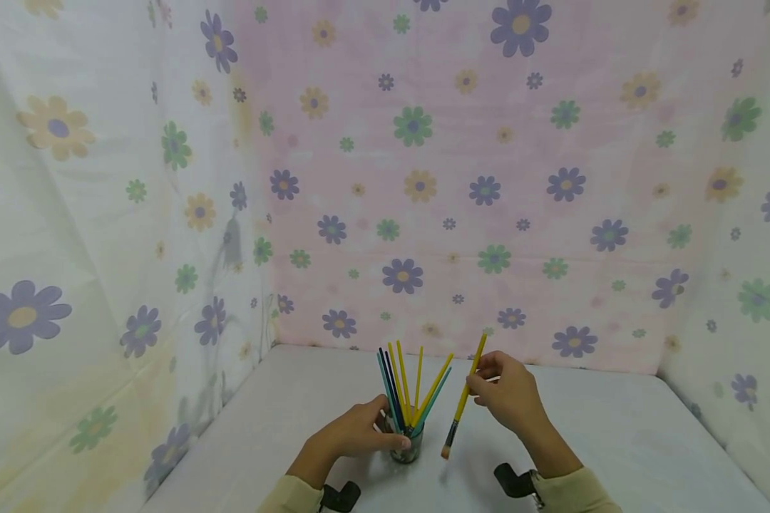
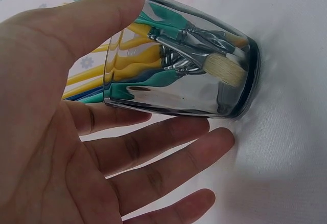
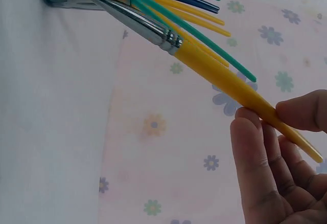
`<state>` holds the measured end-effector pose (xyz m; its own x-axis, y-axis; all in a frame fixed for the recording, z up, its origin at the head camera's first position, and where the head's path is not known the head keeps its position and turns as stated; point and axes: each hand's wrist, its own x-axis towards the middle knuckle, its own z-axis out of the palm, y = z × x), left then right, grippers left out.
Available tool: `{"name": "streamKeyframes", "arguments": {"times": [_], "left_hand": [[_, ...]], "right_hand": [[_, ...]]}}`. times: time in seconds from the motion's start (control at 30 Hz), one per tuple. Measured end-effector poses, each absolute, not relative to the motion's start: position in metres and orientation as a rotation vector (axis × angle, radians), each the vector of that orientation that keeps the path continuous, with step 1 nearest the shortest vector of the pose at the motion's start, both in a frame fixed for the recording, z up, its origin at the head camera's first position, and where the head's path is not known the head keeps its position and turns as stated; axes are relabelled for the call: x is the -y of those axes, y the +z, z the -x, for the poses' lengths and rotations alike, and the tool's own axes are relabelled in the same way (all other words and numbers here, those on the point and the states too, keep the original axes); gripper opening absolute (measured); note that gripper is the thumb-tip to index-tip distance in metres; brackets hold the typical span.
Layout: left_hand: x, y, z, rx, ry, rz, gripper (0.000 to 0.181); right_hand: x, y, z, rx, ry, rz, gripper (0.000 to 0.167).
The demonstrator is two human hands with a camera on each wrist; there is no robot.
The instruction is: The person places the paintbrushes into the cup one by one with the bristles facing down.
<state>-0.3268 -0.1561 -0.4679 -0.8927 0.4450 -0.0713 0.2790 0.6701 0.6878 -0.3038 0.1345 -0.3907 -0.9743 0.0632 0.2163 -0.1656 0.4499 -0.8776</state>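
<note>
A glass (image 2: 173, 93) full of paintbrushes stands on the table, bristles down, with yellow, teal and dark blue handles (image 1: 394, 381) sticking out of the top. My left hand (image 1: 359, 431) holds the glass from the left, thumb on one side and fingers on the other. In the left wrist view its lower fingers are spread beside the glass. Right of the glass, my right hand (image 1: 507, 392) pinches a yellow paintbrush (image 3: 214, 75) by its handle between thumb and fingers. That brush tilts, bristles (image 1: 445, 452) down, apart from the glass in the head view.
The table (image 1: 616, 420) has a white cover. Floral cloth (image 1: 462, 164) hangs behind it, and more floral cloth (image 1: 103, 249) closes in the left and right sides. Black wrist mounts (image 1: 513, 481) sit at both sleeves.
</note>
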Motion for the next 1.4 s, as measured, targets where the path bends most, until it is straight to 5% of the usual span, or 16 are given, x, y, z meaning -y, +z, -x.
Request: {"name": "streamKeyframes", "arguments": {"times": [1.4], "left_hand": [[0.158, -0.462, 0.324, -2.651, 1.050, -0.583, 0.053]], "right_hand": [[-0.092, -0.439, 0.301, 2.405, 1.625, -0.239, 0.019]]}}
